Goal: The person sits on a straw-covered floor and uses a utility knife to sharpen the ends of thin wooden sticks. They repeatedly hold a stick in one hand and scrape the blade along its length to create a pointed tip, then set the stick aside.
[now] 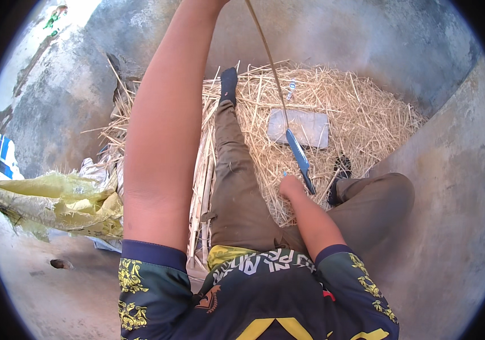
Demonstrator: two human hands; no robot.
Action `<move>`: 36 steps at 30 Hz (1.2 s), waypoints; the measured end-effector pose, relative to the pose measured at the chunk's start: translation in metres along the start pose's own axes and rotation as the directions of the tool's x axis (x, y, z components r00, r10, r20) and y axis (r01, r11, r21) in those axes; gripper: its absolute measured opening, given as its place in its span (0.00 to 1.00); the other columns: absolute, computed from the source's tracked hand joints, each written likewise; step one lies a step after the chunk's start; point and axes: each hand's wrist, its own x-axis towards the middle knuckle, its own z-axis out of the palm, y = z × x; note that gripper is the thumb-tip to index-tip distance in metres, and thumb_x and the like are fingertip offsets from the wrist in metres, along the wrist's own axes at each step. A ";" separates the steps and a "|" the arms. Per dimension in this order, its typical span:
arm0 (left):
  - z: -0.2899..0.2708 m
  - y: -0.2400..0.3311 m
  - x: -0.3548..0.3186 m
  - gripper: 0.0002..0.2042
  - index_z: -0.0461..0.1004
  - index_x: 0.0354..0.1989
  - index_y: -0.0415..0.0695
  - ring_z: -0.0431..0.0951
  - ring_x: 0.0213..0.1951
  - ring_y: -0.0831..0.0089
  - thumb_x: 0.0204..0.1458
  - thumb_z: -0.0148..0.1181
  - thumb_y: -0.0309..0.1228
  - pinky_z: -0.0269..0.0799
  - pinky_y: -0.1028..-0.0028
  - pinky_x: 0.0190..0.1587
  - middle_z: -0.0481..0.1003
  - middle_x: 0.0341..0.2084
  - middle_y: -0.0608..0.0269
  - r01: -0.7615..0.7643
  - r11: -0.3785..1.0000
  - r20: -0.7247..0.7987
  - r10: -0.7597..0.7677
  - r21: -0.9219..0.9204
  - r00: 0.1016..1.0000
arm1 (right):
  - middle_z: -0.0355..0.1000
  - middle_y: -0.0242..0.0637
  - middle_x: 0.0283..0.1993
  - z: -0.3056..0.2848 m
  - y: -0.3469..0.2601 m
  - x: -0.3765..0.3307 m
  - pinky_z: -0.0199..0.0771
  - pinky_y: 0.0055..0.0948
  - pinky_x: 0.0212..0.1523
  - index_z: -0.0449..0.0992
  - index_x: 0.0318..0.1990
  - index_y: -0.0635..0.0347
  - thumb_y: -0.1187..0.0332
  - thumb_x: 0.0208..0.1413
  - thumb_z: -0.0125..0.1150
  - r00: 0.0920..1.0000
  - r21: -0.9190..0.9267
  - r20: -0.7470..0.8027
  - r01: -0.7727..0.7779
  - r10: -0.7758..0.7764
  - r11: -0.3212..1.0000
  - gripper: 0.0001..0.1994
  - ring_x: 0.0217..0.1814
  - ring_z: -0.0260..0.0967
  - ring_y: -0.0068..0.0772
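My left arm stretches forward past the upper edge, so its hand is cut off. A long, thin brown strip (269,48) runs down from that edge, right of the arm, to the tip of a blue-bladed knife (297,152). Which hand, if any, holds the strip is hidden. The knife slants across the near edge of a grey slab (314,127), its dark handle toward me. Just left of the handle is my right hand (291,187), its fingers curled closed. A tiny light-blue bit shows at its top; what the hand grips cannot be made out.
Loose straw (361,107) covers the floor around the slab, with a small clear-and-blue item (292,86) on it. My outstretched left leg (234,170) and bent right leg (376,204) flank the work. A yellow woven sack (66,201) lies left; concrete walls (339,34) stand beyond.
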 end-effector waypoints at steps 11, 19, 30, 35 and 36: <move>-0.012 0.007 -0.011 0.25 0.52 0.21 0.58 0.47 0.13 0.80 0.68 0.38 0.58 0.42 0.75 0.16 0.47 0.12 0.78 -0.006 0.999 -0.149 0.014 0.052 0.989 | 0.75 0.45 0.29 -0.104 0.022 0.039 0.75 0.38 0.26 0.78 0.37 0.66 0.53 0.63 0.56 0.930 0.741 -0.300 0.088 0.212 0.666 0.21 0.25 0.76 0.35; 0.002 0.009 -0.005 0.23 0.54 0.22 0.59 0.48 0.13 0.80 0.69 0.38 0.56 0.42 0.76 0.16 0.47 0.12 0.78 -0.028 0.999 -0.057 0.030 0.035 0.998 | 0.62 0.28 0.21 -0.181 -0.036 0.006 0.58 0.24 0.17 0.68 0.38 0.57 0.50 0.69 0.48 0.955 0.877 -0.297 0.279 -0.014 0.391 0.18 0.16 0.57 0.21; -0.006 0.000 -0.015 0.22 0.56 0.22 0.57 0.48 0.14 0.80 0.71 0.36 0.51 0.42 0.75 0.16 0.48 0.13 0.76 -0.051 0.999 -0.105 0.049 -0.015 0.993 | 0.76 0.59 0.34 -0.178 -0.071 0.033 0.74 0.49 0.45 0.77 0.34 0.69 0.52 0.70 0.39 0.856 0.664 -0.513 0.351 0.060 0.661 0.28 0.38 0.74 0.59; -0.041 -0.004 0.003 0.20 0.59 0.26 0.56 0.51 0.15 0.79 0.72 0.35 0.49 0.45 0.76 0.18 0.51 0.14 0.75 0.018 0.988 0.014 -0.016 -0.153 1.000 | 0.77 0.66 0.39 -0.150 -0.054 0.037 0.74 0.54 0.52 0.79 0.37 0.73 0.54 0.70 0.39 0.890 0.653 -0.441 0.228 0.118 0.722 0.28 0.46 0.75 0.68; -0.099 0.007 0.032 0.20 0.59 0.26 0.56 0.51 0.16 0.79 0.72 0.35 0.49 0.45 0.76 0.18 0.52 0.14 0.75 0.080 0.966 0.152 -0.043 -0.247 0.987 | 0.77 0.66 0.39 -0.150 -0.072 0.035 0.74 0.54 0.52 0.79 0.38 0.73 0.54 0.70 0.39 0.891 0.652 -0.448 0.263 0.081 0.711 0.28 0.46 0.75 0.67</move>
